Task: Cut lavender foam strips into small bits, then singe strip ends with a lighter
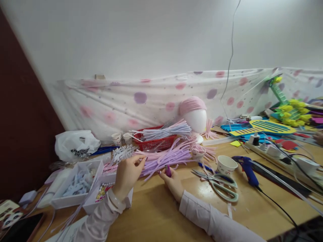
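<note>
My left hand [128, 173] is raised above the front of the table, its thumb and fingertips pinched together. Whatever lies between those fingertips is too small to make out. Lower and to the right, my right hand [173, 183] grips a small dark purple piece [168, 171] between thumb and fingers. Just behind both hands lie lilac pipe cleaners [161, 162] with pink pipe cleaners [151, 155] beside them. A white box of beads [103, 192] stands under my left wrist. Scissors with pale green handles [219, 185] lie to the right of my right hand.
A red basket [153, 144] bears pale pipe cleaners. Behind stands a white foam head [195, 120] with a pink cover. At right are a paper cup [226, 164], a blue glue gun [248, 169] and a power strip [272, 153]. A white box [59, 201] is at left.
</note>
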`<move>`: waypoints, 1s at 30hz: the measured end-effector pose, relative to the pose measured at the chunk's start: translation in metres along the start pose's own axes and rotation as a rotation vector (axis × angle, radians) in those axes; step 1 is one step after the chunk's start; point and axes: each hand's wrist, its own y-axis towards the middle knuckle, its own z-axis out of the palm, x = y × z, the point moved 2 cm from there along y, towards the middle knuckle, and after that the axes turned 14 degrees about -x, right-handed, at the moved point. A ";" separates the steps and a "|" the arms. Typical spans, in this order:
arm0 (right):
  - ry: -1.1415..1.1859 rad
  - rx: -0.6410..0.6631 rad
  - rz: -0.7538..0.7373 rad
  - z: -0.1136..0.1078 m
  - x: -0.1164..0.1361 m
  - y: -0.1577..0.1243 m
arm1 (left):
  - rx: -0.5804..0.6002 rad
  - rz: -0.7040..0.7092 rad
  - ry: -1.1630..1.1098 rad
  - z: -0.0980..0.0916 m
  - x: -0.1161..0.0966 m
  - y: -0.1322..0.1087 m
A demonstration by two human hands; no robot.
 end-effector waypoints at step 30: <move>0.432 0.233 0.432 -0.013 0.035 0.021 | 0.028 0.142 0.006 0.006 0.001 0.002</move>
